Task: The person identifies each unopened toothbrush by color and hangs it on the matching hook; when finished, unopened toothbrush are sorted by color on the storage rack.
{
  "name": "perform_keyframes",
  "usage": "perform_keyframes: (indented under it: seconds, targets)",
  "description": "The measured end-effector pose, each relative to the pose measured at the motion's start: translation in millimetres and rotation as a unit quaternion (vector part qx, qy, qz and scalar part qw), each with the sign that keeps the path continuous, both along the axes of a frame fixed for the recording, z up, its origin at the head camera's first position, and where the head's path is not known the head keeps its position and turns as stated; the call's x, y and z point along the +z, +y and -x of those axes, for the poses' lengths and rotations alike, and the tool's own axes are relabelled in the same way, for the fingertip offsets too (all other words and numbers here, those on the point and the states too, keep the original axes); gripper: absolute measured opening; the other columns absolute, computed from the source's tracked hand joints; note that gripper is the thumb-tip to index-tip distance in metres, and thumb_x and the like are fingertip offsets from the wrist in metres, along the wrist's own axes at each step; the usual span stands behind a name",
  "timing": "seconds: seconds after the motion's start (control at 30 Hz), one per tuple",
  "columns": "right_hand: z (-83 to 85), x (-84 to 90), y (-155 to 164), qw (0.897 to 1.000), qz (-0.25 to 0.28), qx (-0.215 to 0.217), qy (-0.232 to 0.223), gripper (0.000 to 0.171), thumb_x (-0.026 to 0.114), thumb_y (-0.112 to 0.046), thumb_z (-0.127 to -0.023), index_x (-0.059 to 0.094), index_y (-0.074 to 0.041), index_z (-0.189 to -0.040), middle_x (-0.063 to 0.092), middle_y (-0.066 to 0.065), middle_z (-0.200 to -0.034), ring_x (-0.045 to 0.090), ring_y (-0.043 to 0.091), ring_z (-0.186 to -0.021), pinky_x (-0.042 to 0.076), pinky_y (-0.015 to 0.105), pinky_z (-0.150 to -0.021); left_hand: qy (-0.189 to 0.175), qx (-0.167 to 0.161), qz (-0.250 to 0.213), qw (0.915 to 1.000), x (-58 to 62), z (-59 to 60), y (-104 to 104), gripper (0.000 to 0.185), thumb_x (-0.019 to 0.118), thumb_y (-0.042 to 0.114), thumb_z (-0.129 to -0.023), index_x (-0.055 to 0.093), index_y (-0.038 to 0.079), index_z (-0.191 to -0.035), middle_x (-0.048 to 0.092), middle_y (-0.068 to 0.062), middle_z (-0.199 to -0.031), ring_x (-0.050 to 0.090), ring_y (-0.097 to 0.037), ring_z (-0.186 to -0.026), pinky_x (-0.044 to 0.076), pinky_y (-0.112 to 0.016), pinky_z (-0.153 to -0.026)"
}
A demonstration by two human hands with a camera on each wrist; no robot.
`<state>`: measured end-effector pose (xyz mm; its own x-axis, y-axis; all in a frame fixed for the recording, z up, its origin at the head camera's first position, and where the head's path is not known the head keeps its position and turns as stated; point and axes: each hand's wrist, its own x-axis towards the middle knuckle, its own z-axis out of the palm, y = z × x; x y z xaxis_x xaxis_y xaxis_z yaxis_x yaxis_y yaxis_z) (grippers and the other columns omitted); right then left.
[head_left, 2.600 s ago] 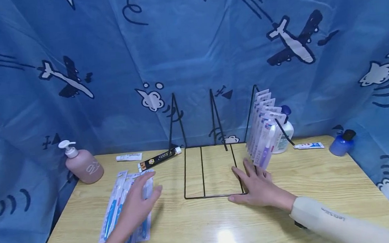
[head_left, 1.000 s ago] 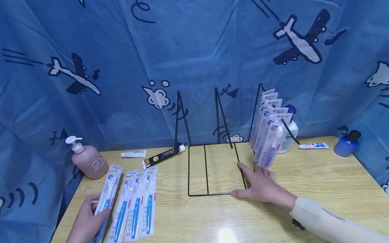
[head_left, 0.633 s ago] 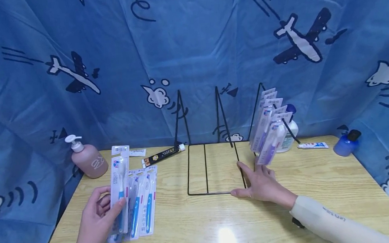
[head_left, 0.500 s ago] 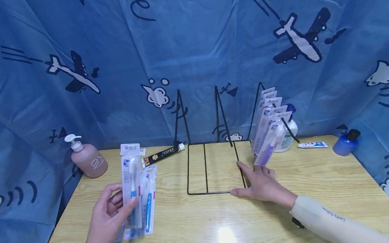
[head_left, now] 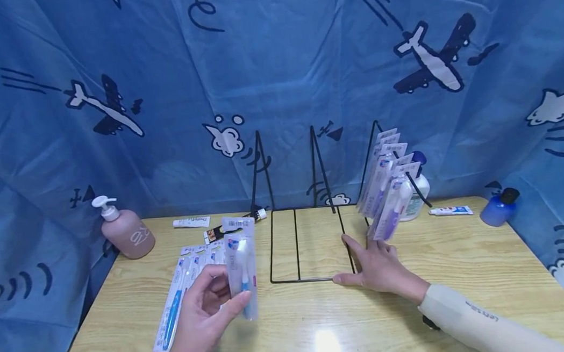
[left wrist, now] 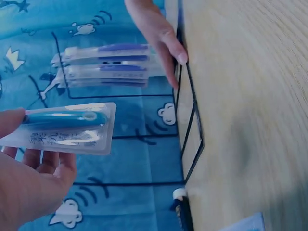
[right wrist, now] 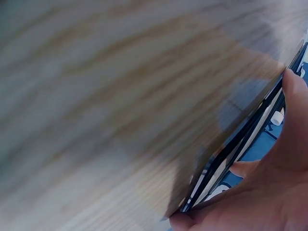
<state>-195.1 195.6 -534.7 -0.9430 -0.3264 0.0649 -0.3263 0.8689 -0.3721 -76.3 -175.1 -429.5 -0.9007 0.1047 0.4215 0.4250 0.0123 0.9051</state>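
Left hand (head_left: 200, 315) has carried the toothbrush pack (head_left: 241, 264) toward the wire rack (head_left: 312, 278).

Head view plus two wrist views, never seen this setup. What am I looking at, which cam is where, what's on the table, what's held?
No machine here: a person works with two bare hands and wears three cameras. The wide picture comes from the head, looking down at a wooden table in front of a blue airplane-print cloth. The other two come from the wrists, so they look tilted and blurred.

The left hand grips a packaged blue toothbrush upright above the table; the left wrist view shows the same pack. The right hand lies flat on the table, its fingers against the base of a black wire rack. Purple toothbrush packs stand in the rack's right slot. More blue toothbrush packs lie flat at the left, near a pink pump bottle.
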Motion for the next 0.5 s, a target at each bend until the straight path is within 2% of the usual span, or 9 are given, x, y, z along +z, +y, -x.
perform_keyframes:
  seconds: [0.17,0.27,0.5]
  targets:
    - [-1.0,2.5,0.3,1.0,0.0,-0.001,-0.007,0.12,0.067,-0.09,-0.082,0.04,-0.012,-0.169,0.011,0.055,-0.162,0.03,0.077,-0.141,0.031,0.084,-0.107,-0.059,0.025,-0.004,0.9979,-9.6,15.3,12.7,0.032,0.076,-0.012,-0.094,0.061,-0.005,-0.121,0.078,-0.018,-0.121,0.077,-0.023,-0.111,0.062,-0.036,-0.095]
    - [-3.0,7.1,-0.9,1.0,0.003,0.002,-0.02,0.119,0.065,-0.091,-0.084,0.04,-0.013,-0.17,0.014,0.055,-0.162,0.029,0.077,-0.142,0.032,0.083,-0.105,-0.08,0.036,-0.011,0.9961,-15.0,23.9,16.9,0.034,0.078,-0.011,-0.093,0.062,-0.005,-0.122,0.077,-0.019,-0.124,0.077,-0.024,-0.112,0.061,-0.037,-0.096]
    - [-4.6,9.7,-1.1,1.0,0.006,0.003,-0.024,0.117,0.065,-0.09,-0.085,0.04,-0.013,-0.17,0.021,0.055,-0.159,0.032,0.077,-0.139,0.033,0.082,-0.104,-0.07,0.028,-0.017,0.997,-20.5,40.0,22.6,0.034,0.078,-0.01,-0.094,0.061,-0.005,-0.124,0.076,-0.021,-0.127,0.076,-0.024,-0.113,0.061,-0.037,-0.097]
